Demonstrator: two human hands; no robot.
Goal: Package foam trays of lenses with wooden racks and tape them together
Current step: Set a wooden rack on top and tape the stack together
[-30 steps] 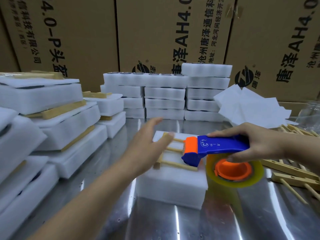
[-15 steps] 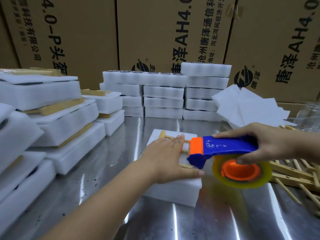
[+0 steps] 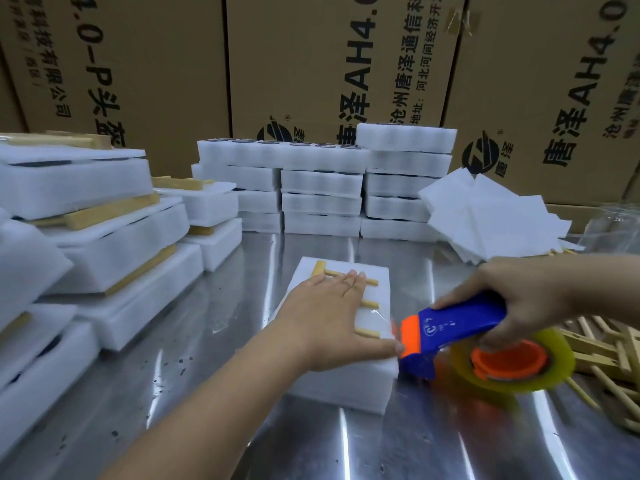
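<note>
A white foam tray stack [image 3: 349, 382] lies in the middle of the steel table [image 3: 207, 341] with a wooden rack [image 3: 332, 271] on top. My left hand [image 3: 329, 317] lies flat on the rack and foam, fingers straight, thumb along the near right edge. My right hand [image 3: 530, 292] grips the blue and orange tape dispenser [image 3: 453, 327] with its yellowish tape roll [image 3: 512, 362]. The dispenser's orange head sits at the stack's right edge, and a strip of clear tape [image 3: 375, 318] lies across the foam top beside my fingers.
Piles of foam trays with racks [image 3: 104, 237] fill the left side. More foam trays [image 3: 322, 188] are stacked at the back before cardboard boxes [image 3: 346, 64]. Loose white foam sheets [image 3: 491, 220] lie back right, loose wooden racks [image 3: 606, 355] at the right edge.
My left hand came down flat onto the rack and stack. The dispenser moved down to the stack's right edge, drawing tape over the top.
</note>
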